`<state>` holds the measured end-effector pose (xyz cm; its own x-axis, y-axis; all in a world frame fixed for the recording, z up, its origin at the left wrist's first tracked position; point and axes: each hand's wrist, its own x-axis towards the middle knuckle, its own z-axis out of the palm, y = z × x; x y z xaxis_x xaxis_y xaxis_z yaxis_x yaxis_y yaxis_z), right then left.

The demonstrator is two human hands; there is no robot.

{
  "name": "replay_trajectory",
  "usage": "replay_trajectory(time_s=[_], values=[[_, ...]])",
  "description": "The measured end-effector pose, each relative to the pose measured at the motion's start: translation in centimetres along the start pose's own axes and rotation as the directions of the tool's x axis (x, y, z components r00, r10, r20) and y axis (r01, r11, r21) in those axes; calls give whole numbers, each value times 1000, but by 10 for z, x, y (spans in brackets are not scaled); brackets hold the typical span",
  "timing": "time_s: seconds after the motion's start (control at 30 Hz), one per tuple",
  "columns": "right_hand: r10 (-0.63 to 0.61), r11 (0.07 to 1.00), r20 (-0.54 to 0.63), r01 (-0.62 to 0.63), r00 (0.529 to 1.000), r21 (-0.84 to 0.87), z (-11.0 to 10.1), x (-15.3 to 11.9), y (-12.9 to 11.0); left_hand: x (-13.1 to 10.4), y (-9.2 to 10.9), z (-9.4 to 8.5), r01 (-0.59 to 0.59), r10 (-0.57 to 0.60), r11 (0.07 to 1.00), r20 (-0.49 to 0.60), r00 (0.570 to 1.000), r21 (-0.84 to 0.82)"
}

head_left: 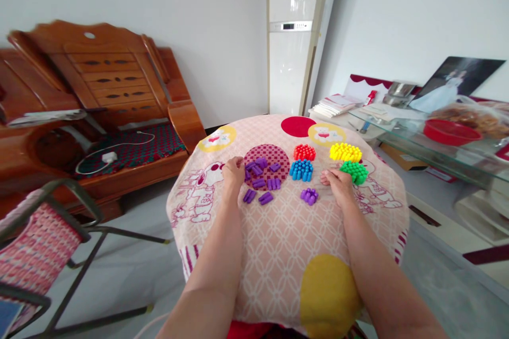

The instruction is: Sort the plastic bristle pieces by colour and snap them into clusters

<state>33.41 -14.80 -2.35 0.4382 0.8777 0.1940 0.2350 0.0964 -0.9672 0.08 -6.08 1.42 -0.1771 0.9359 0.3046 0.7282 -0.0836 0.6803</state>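
Note:
Loose purple plastic cylinders [273,184] lie on their sides, several of them, left of centre on the tablecloth. My left hand [234,170] is at their left edge with its fingers curled together; anything in the fingertips is too small to make out. A small group of purple cylinders [309,196] stands upright nearer to me. Beside it, to the right, my right hand [338,181] rests low over the cloth, fingers stretched leftward and seemingly holding nothing. Upright clusters stand behind: blue [301,170], red [304,152], yellow [345,152] and green [353,172], the green one right next to my right hand.
The round table wears a patterned pink cloth [274,254]. A wooden bench [107,79] and a woven chair [43,243] are on the left. On the right, a glass-topped cabinet [413,130] bears a red bowl [451,132], papers [336,105] and a photo.

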Motion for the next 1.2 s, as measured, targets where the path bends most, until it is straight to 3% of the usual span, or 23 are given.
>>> replay_trajectory(time_s=[0.07, 0.23, 0.3, 0.6, 0.8, 1.0, 1.2], values=[[-1, 1000, -1, 1, 1000, -2, 0, 1, 2, 1, -1, 5, -22, 21, 999, 40, 999, 24], [0, 1000, 6, 0, 1000, -14, -1, 3, 5, 1, 8, 20, -212, 199, 975, 158, 967, 69], [-1, 1000, 5, 1, 1000, -12, -1, 2, 4, 2, 8, 22, -220, 196, 970, 205, 959, 104], [11, 1000, -2, -11, 1000, -1, 0, 0, -4, 1, -5, -8, -52, 41, 995, 141, 989, 79], [15, 1000, -1, -15, 1000, 4, 1, 0, -2, -5, 8, -11, -161, 155, 986, 116, 981, 48], [18, 1000, -6, -18, 1000, -14, 0, 0, -2, -16, 16, 3, -351, 306, 920, 242, 921, 173], [7, 1000, 0, -7, 1000, -5, 1, -1, -3, -24, 35, 2, -380, 361, 925, 262, 895, 24]])
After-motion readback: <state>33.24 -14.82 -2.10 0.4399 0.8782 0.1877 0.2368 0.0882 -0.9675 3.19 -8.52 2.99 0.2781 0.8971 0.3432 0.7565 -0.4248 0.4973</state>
